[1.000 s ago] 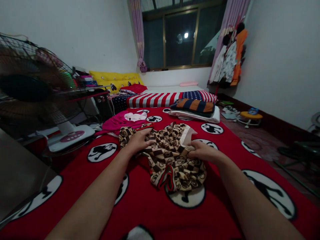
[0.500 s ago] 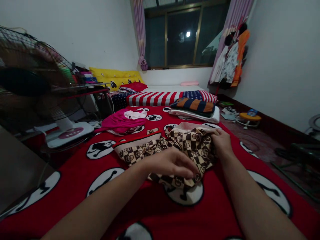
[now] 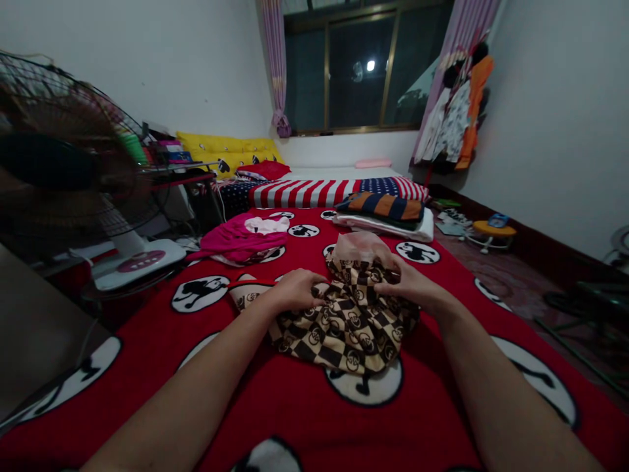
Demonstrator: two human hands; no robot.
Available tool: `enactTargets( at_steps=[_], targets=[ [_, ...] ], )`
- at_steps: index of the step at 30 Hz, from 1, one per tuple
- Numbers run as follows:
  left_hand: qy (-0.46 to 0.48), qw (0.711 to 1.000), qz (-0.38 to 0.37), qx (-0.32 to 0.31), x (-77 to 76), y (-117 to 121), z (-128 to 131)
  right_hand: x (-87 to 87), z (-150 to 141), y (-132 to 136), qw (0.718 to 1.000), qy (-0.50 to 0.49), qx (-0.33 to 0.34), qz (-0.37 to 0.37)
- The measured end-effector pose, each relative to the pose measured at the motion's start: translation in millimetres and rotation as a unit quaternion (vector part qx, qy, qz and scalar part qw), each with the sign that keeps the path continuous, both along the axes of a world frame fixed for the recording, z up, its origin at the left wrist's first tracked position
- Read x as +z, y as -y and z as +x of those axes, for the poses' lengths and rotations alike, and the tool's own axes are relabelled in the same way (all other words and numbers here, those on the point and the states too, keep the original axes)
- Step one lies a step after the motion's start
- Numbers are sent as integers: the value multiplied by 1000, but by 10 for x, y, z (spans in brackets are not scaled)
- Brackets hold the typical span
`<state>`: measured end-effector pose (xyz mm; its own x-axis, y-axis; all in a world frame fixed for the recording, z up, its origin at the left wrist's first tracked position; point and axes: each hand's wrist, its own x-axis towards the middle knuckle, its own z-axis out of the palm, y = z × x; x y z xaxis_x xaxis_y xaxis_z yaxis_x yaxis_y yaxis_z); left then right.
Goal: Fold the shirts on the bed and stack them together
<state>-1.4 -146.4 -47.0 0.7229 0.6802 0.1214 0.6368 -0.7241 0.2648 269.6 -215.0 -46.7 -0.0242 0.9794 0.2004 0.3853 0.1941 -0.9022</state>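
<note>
A crumpled brown-and-cream checked garment with red-black trim and a pale, thin edge lies before me on a red blanket. At its left part, my left hand is closed on the cloth with fingers curled. My right hand pinches the upper right side, close to the pale edge. Folds hide some of the fingertips, and what kind of garment it is cannot be made out for sure.
Beyond the garment lie a bright pink garment and a folded stack of clothes. A running fan stands at left. A yellow-topped stool is on the floor at right; clothes hang near the window.
The garment has been turned and bunched, its pale edge now pointing away from me. My left hand first swept right across it, then moved back left; my right hand shifted out and back in.
</note>
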Motion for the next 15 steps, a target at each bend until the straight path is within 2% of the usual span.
enactTargets(
  at_steps=[4,7,9,10,11,13,14,15],
  targets=[
    [-15,981,-172,-90,145,104,-12,-109,46,-15,993,113,12,-8],
    [49,927,-356,-109,190,101,-103,-159,77,-34,991,113,-1,-78],
    [198,863,-457,-85,219,85,-147,-160,67,-61,992,47,-46,-109],
    [298,816,-492,-61,235,69,-157,-156,59,-87,992,-9,-81,-93],
    [401,761,-509,-31,250,42,-160,-152,52,-122,989,-74,-120,-51],
    [574,652,-494,33,260,-52,-162,-156,53,-210,960,-191,-190,82],
    [631,612,-472,61,248,-120,-171,-165,62,-255,941,-221,-214,143],
    [668,587,-448,89,220,-197,-190,-177,72,-293,927,-224,-235,187]
  ],
)
